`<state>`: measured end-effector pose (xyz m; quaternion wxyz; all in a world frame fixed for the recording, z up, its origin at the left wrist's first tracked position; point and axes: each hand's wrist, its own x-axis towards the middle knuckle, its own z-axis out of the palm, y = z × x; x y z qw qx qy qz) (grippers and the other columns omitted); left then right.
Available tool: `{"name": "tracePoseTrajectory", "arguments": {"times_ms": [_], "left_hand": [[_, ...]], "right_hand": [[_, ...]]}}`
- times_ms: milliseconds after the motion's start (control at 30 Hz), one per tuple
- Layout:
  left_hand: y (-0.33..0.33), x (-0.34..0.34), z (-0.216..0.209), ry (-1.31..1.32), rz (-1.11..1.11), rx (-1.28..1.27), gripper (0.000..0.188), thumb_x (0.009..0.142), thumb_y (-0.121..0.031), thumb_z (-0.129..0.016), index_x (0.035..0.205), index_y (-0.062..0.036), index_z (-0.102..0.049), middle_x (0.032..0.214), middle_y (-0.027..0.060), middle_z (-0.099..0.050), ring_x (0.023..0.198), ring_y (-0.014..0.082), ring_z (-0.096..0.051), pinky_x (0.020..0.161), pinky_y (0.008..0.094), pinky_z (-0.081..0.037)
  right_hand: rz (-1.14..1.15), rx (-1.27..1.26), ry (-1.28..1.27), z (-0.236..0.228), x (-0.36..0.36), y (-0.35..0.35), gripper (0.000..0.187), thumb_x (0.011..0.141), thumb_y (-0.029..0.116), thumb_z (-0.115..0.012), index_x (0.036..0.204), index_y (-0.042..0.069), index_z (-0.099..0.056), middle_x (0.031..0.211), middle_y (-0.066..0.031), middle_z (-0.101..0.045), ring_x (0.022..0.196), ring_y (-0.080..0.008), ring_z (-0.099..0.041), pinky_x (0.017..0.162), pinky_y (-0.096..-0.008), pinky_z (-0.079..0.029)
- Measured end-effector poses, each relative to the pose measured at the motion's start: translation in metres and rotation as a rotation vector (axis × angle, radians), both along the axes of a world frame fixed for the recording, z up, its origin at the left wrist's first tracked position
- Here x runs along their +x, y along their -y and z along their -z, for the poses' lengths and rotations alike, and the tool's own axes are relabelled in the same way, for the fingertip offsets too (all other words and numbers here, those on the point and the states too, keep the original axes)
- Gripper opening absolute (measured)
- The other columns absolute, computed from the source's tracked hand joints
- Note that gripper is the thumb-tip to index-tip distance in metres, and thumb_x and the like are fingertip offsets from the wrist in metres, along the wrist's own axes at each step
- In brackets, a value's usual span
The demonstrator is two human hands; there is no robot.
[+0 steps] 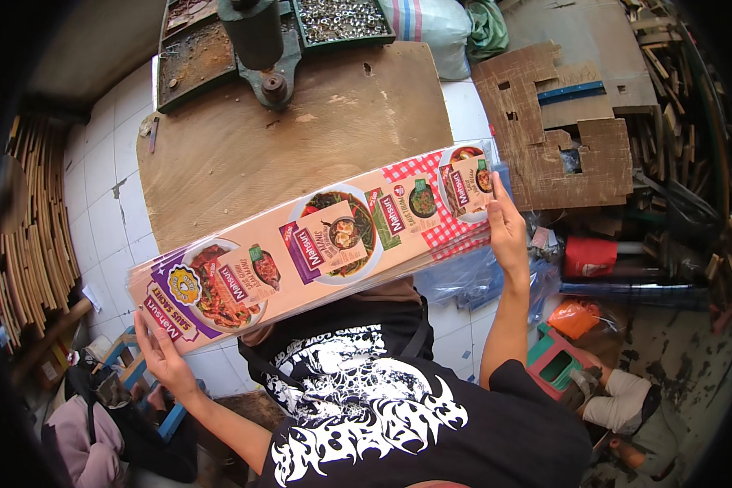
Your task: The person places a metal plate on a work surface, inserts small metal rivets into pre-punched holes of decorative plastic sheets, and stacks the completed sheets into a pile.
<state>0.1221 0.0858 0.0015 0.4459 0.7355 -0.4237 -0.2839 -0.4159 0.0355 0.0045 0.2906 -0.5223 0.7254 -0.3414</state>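
Note:
A stack of long printed plastic banner strips (281, 285) lies slanted across my front, its right end farther away than its left. Food bowls, packets and a red checkered band are printed on the top strip. My left hand (169, 362) grips the lower left corner, fingers on the near edge. At the opposite end, my right hand (508, 232) closes round the short right edge, with the thumb on top. The stack's far edge overlaps the near part of a worn wooden tabletop (325, 130). Beyond it stands a dark metal press (260, 57), touched by neither hand.
Beside the press are a tray of metal rings (342, 20) and a brown-stained tray (197, 65). Cut brown board (553, 122) lies to the right. Clear plastic sheeting (464, 281) is near my right arm. Other people sit low at left (98, 431) and right (622, 398).

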Motion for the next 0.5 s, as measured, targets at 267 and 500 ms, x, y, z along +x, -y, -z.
{"name": "tracePoseTrajectory", "arguments": {"times_ms": [267,500], "left_hand": [[0.044,-0.059,-0.041,0.876,-0.04,-0.126,0.043,0.093,-0.004,-0.053,0.134,0.0061,-0.045,0.139,0.0223,-0.046,0.127,0.0311,-0.046,0.107,0.039,-0.033],[0.114,-0.261,-0.085,0.389,0.969,-0.166,0.054,0.081,-0.012,-0.067,0.13,0.0017,-0.05,0.138,0.0238,-0.045,0.129,0.0374,-0.043,0.107,0.0475,-0.033]], "right_hand": [[0.676,-0.338,0.723,0.037,0.006,-0.032,0.062,0.101,0.045,-0.038,0.139,-0.004,-0.041,0.136,-0.0185,-0.051,0.126,-0.027,-0.048,0.109,-0.0367,-0.034],[1.0,-0.362,1.648,0.059,0.048,-0.034,0.077,0.095,0.063,-0.018,0.147,0.008,-0.031,0.153,-0.0152,-0.029,0.141,-0.0346,-0.025,0.114,-0.055,-0.019]]}}
